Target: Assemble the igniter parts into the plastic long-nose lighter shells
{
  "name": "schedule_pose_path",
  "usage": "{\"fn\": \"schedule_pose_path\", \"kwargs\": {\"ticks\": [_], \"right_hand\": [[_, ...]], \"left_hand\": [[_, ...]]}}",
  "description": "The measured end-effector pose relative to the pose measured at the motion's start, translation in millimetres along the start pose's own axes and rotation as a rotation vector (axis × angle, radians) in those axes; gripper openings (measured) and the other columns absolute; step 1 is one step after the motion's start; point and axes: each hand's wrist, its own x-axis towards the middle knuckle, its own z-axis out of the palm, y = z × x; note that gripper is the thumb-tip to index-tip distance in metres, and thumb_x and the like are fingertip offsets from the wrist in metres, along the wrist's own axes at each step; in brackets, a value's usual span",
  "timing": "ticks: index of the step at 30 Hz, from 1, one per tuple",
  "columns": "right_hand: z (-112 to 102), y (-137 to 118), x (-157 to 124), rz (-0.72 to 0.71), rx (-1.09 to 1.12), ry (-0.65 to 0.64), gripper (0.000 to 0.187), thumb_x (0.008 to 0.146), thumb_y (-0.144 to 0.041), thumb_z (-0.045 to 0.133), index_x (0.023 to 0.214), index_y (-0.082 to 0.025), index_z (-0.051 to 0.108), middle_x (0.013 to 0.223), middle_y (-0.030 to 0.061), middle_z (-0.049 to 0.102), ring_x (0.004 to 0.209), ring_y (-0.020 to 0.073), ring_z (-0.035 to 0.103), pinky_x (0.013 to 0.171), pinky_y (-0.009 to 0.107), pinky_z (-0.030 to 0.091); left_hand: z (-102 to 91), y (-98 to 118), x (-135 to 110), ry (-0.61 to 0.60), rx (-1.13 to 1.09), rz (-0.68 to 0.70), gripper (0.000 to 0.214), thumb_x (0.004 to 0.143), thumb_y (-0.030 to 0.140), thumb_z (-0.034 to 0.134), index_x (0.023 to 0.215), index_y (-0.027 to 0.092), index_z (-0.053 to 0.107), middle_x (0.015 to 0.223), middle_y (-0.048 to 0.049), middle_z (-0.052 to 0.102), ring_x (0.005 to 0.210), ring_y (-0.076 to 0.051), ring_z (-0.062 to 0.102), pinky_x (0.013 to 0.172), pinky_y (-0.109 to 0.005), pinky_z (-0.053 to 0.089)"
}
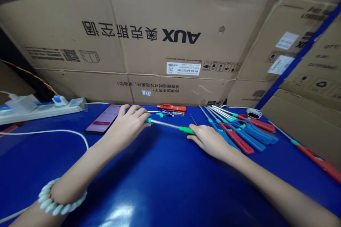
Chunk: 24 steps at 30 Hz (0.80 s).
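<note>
Holding a rod point(167, 124) at both ends, above the tabletop point(160, 177), near its far edge. Gripping the left end, by a teal collar point(148, 120), with left hand point(133, 117); closed round the green end point(186, 130) with right hand point(209, 140). Cannot tell whether joined firmly at either end, both being partly covered by fingers. Judged as a two-handed handling step, mid-way through. Calling next, by judgement, for a steady grip and both ends kept in line, well away from the lighters point(236, 138) fanned out at right.

Reading, upside down, on the far carton point(149, 7): "AUX" and "奥克斯空调" in large black print. Also legible on its white label point(183, 68), inverted: "25" and a model number beginning "KFR-46G". Lower down: "师傅您辛苦了!". On the right carton point(314, 74): "QTY". Too small to read: the blue sticker point(146, 93). Too faint: digits on the phone point(102, 120), at left.
</note>
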Motion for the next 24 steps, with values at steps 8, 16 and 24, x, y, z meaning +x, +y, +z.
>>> {"fn": "schedule_pose_path", "kwargs": {"ticks": [8,16,24], "right_hand": [[0,-18,-3,-0.061,-0.072,-0.027,0.010,0.095,-0.026,0.052,0.095,-0.016,0.055,0.087,0.0070,0.071,0.076,0.0234,0.069,0.055,0.027,0.032],[5,-39,-11,-0.166,-0.123,0.028,0.007,0.094,-0.018,0.050,0.090,-0.017,0.055,0.084,0.0048,0.070,0.074,0.0217,0.068,0.056,0.027,0.038],[18,-36,-11,-0.281,-0.346,0.205,0.015,0.089,-0.004,0.046,0.092,-0.016,0.055,0.077,0.0059,0.066,0.066,0.0208,0.063,0.060,0.030,0.041]], "left_hand": [[1.9,36,4,-0.017,-0.093,0.212,0.018,0.092,0.026,0.056,0.076,0.017,0.057,0.076,-0.0025,0.063,0.076,-0.021,0.054,0.080,-0.037,0.032],[-1.1,68,2,-0.042,-0.145,0.227,0.020,0.093,0.032,0.054,0.081,0.016,0.055,0.079,-0.0034,0.062,0.077,-0.021,0.052,0.079,-0.036,0.031],[-3.4,62,-3,-0.193,-0.335,0.212,0.030,0.100,0.026,0.035,0.077,0.016,0.052,0.070,-0.0020,0.057,0.068,-0.019,0.051,0.078,-0.036,0.031]]}}
